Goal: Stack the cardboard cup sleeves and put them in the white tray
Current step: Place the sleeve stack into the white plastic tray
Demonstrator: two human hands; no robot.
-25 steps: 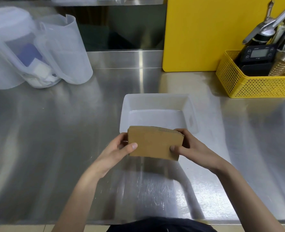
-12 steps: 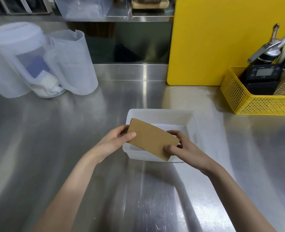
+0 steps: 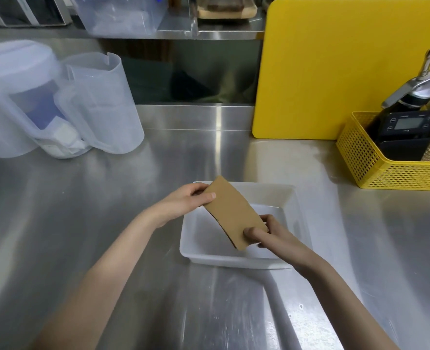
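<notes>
The right hand [image 3: 274, 238], nearer the body, pinches the low end of the stack of cardboard sleeves [image 3: 234, 213] between thumb and fingers [image 3: 253, 232]. The stack hangs over the white tray [image 3: 298, 210], long axis slanting up and away leftward. The left hand [image 3: 183, 203] grips the far, higher end at the tray's back left corner.

Café or commercial kitchen: stainless steel counter [image 3: 82, 223], yellow cutting board [image 3: 335, 72], digital scale [image 3: 405, 125].
</notes>
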